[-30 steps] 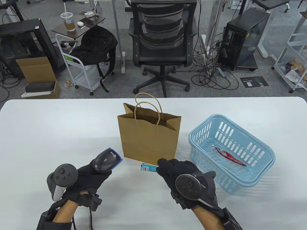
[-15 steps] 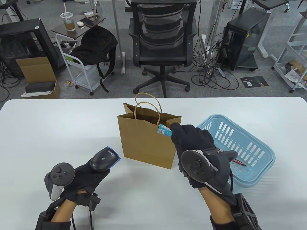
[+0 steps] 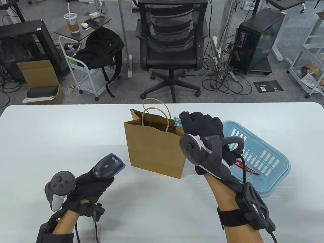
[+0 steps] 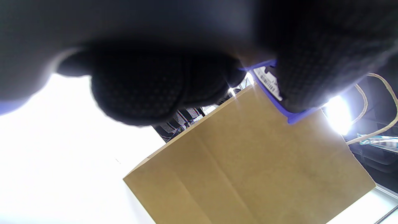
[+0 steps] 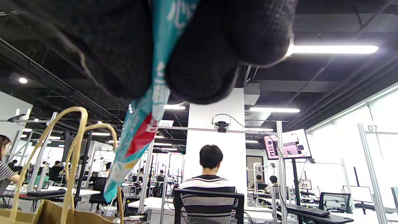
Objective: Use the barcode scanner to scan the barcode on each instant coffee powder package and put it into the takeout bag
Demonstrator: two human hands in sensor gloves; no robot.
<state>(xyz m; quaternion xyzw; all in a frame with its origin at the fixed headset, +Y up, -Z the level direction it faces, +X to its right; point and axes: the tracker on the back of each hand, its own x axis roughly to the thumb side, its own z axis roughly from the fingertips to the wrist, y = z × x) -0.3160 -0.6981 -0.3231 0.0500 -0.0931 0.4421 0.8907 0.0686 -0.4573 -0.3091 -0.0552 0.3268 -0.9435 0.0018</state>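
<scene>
A brown paper takeout bag point(image 3: 157, 149) stands upright mid-table, its mouth open and two twine handles point(image 3: 155, 111) up. My right hand point(image 3: 201, 126) is raised over the bag's right rim and pinches a teal coffee stick pack point(image 3: 178, 121) between its fingers; in the right wrist view the pack point(image 5: 146, 115) hangs down beside the handles point(image 5: 71, 149). My left hand point(image 3: 87, 183) grips a black barcode scanner point(image 3: 108, 165) with a blue-edged head, low and left of the bag. A red pack point(image 3: 244, 167) lies in the blue basket point(image 3: 276, 162).
The light blue slotted basket sits right of the bag, partly behind my right forearm. The white table point(image 3: 50, 136) stretches left and front. An office chair point(image 3: 172, 48) stands beyond the far edge. In the left wrist view the bag's side point(image 4: 258, 165) fills the frame.
My right hand has lifted the teal pack from the table in front of the bag up to the bag's open top. The left hand with the scanner drifted slightly down and left.
</scene>
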